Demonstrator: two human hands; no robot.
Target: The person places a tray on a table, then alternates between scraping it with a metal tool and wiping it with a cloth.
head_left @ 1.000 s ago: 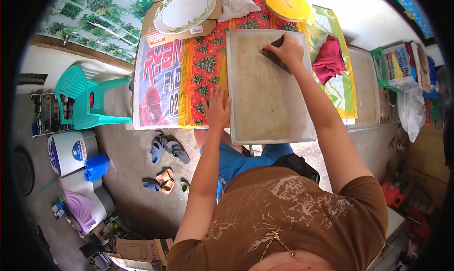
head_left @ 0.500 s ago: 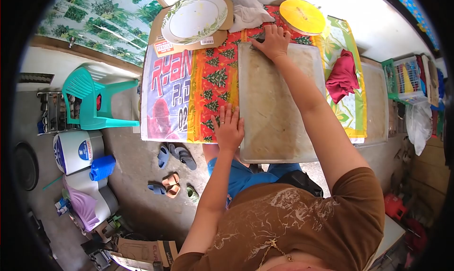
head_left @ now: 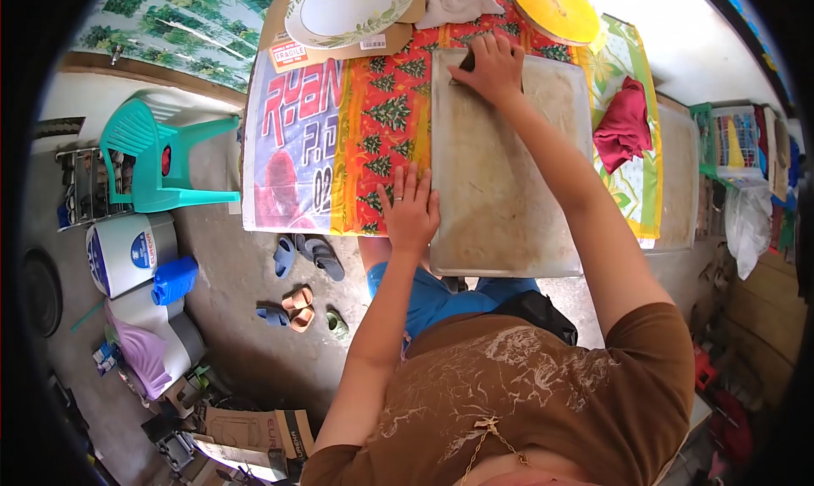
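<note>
A worn, brownish rectangular tray (head_left: 509,198) lies lengthwise in front of me, its near end reaching the table's edge. My right hand (head_left: 492,69) is over the tray's far end, fingers curled round a small dark flat piece (head_left: 467,61) whose edge shows by the thumb; I cannot tell what kind of thing it is. My left hand (head_left: 411,211) rests palm down, fingers stretched, on the red Christmas-tree tablecloth (head_left: 386,151), right at the tray's left rim.
At the back are a leaf-patterned plate (head_left: 348,7) on cardboard, a whitish cloth (head_left: 458,1) and a round yellow lid (head_left: 557,10). A maroon cloth (head_left: 623,126) lies right of the tray. A green chair (head_left: 157,160) and slippers (head_left: 301,299) are on the left.
My right hand has drawn slightly toward me, from the tray's far rim onto its surface, with the dark piece. The left hand stays flat. The whole view has shifted a little.
</note>
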